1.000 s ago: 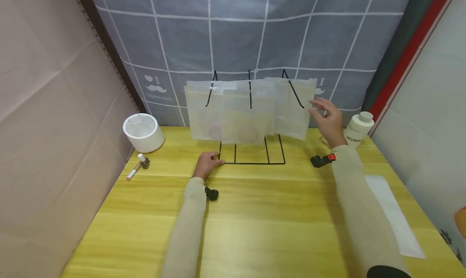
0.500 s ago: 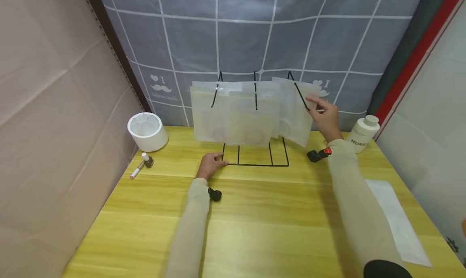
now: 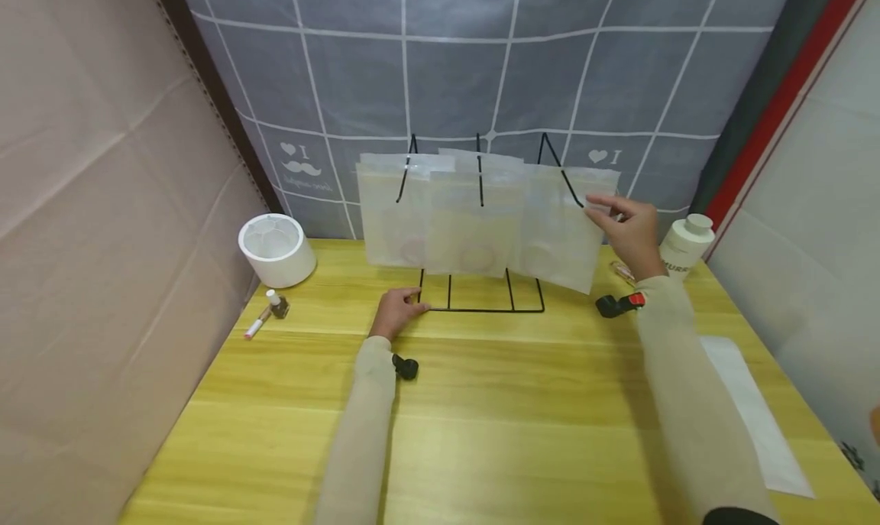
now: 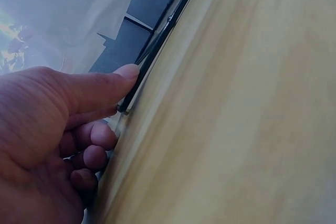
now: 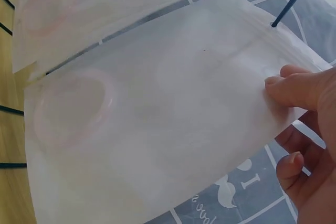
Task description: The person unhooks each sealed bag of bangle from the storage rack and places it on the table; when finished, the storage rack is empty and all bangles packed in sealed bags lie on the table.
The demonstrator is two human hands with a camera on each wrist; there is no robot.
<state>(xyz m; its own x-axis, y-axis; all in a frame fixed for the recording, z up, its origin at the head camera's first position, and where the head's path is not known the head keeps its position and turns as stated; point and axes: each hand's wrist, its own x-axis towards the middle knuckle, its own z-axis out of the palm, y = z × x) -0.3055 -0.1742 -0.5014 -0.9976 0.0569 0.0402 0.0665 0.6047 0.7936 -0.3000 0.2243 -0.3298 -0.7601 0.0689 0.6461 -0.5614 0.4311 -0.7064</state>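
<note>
Between fingers (image 5: 294,92) of the right hand (image 3: 632,236) sits a translucent bag (image 5: 157,108).

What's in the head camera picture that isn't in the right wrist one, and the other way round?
Only the head view: the left hand, white tub, little bottle and big white bottle.

Only the right wrist view: the mustache print beside the held bag; from the head, that one is hidden.

Both: the right hand holding that bag, the black rack, gray sheet and table.
</note>
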